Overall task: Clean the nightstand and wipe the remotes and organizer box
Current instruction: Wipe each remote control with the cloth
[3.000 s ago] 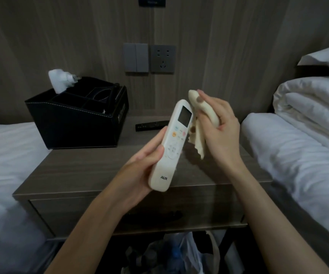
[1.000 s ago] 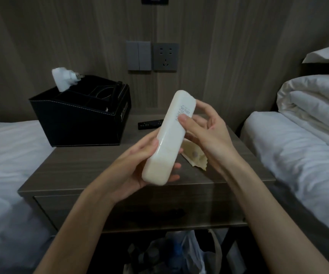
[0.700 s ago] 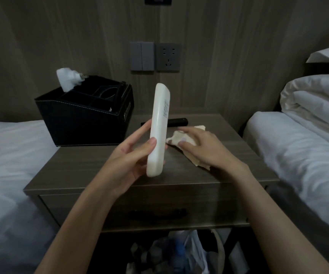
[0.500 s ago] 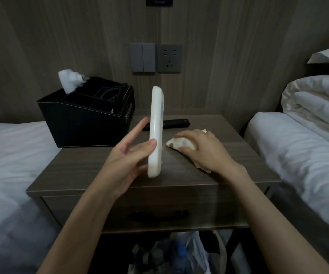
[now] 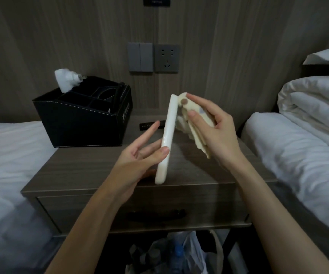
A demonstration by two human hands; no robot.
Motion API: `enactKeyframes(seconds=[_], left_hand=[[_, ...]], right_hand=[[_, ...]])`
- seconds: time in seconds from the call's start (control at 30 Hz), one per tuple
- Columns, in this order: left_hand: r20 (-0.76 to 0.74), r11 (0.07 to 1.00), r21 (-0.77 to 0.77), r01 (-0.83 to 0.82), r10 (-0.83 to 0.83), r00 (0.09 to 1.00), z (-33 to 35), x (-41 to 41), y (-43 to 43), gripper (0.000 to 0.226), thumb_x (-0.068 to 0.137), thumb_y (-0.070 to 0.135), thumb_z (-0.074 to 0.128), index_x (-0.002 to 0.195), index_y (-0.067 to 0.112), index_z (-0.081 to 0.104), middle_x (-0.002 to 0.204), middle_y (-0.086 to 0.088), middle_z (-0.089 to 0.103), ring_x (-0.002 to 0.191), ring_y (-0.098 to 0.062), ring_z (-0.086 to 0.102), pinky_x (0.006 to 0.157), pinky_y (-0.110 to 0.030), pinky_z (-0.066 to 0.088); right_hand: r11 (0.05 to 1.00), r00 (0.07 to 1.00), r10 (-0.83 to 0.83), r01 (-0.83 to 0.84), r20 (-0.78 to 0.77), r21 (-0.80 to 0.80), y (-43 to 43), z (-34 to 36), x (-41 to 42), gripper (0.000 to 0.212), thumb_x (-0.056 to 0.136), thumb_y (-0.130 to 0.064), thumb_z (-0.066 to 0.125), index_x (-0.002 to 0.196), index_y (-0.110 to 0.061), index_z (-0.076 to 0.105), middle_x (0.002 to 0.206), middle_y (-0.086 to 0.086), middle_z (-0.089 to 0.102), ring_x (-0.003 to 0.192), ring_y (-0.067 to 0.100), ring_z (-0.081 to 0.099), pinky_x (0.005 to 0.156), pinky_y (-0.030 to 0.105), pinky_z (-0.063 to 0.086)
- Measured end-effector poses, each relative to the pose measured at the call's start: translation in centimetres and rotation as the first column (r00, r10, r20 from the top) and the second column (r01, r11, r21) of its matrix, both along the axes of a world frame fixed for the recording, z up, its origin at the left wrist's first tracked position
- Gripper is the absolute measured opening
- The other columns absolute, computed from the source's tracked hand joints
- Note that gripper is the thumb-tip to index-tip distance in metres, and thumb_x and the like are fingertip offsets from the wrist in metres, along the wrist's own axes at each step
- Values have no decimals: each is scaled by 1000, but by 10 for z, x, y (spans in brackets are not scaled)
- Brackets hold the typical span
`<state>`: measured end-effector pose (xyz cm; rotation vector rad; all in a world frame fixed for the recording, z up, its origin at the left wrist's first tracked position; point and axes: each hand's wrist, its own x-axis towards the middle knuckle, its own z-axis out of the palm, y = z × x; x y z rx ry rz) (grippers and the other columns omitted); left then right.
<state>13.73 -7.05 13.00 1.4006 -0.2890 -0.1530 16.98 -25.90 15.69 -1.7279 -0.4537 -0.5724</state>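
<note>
Above the nightstand, the left hand pinches the white remote near-upright and edge-on, while the right hand, fingers curled round the cream cloth, apparently contacts its upper right face.

The view is dim and low in contrast, in muted grey-brown tones. Soft light seems to fall from above the nightstand, where the right hand and cloth cast a diffuse shadow on its top. The white remote and the bedding right of the nightstand are brightest, without glare. The black organizer box at its back left loses most detail, and the space beneath is nearly black. Wall panels above bow outward toward the frame edges, and the forearms nearest the camera look soft.
</note>
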Motion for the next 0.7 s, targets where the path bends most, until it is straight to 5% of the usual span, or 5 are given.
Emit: enactKeyframes(seconds=[0.27,0.7], left_hand=[[4,1000,-20,-9,9,1000,-2,1,-2,57,72,20,70,122,43,57,115,8,71,104,-11,68,86,-31,53],[-88,948,-248,-199,183,979,4,10,18,64,72,16,68,132,31,53,113,-1,72,101,-15,70,72,-33,60]], right_hand=[[998,998,64,-64,-9,0,8,-5,-2,35,96,-17,58,130,-23,60,127,-6,62,107,5,62,80,16,51],[933,950,288,-307,-119,-190,27,-24,-19,28,90,-14,66,116,-23,70,117,-8,66,112,5,60,97,23,48]])
